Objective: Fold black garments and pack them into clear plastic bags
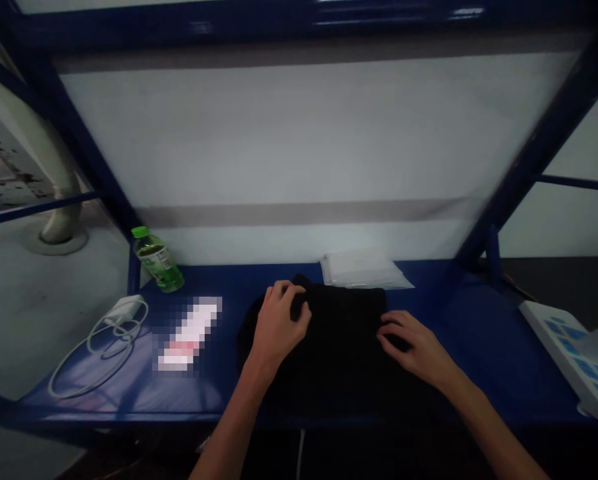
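A folded black garment (336, 347) lies on the blue tabletop in front of me; its dark surface hides most of its folds. My left hand (281, 323) is at its upper left, fingers curled and thumb bent toward them, with black cloth at the fingertips. At the right edge of the garment is my right hand (411, 343), its thumb and fingers drawn together on the cloth. Just behind the garment lies a flat stack of clear plastic bags (363, 268).
A green-capped bottle (159, 260) stands at the back left. Before it lie a white charger with its cable (123, 313) and a pixelated bright strip (190, 333). A white and blue box (573, 353) sits at right. Blue frame posts (539, 150) rise at both sides.
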Available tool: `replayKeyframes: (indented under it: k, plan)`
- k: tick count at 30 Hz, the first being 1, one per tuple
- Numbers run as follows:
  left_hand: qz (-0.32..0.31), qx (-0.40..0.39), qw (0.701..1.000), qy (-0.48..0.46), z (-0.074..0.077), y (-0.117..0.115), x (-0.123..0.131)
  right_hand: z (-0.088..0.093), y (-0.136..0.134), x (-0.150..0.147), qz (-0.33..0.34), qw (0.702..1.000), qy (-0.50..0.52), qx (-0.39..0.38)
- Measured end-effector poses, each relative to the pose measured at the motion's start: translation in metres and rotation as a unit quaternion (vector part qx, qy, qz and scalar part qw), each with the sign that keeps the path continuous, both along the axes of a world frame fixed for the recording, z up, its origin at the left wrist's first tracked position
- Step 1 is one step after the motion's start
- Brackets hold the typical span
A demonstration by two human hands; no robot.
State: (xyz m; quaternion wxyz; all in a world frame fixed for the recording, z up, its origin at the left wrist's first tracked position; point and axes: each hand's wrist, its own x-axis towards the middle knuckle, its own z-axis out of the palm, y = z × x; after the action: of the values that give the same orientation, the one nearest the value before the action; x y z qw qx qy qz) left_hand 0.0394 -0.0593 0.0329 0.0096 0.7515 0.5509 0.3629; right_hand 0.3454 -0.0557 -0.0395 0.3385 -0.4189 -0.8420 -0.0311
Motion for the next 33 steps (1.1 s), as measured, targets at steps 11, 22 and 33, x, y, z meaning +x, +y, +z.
replayKeyframes:
  k: [11, 22, 33]
  plan:
    - [-0.051, -0.100, 0.986, 0.121, -0.026, 0.008, 0.024, 0.001, -0.002, -0.001, -0.006, 1.000, 0.003, -0.012]
    - [0.098, -0.086, 0.977, -0.171, -0.010, 0.031, -0.055, 0.000, -0.002, 0.001, -0.002, 1.000, 0.012, -0.005]
    - [0.176, -0.164, 0.971, 0.016, -0.041, 0.029, -0.100, -0.002, -0.002, 0.003, -0.010, 1.000, 0.010, -0.025]
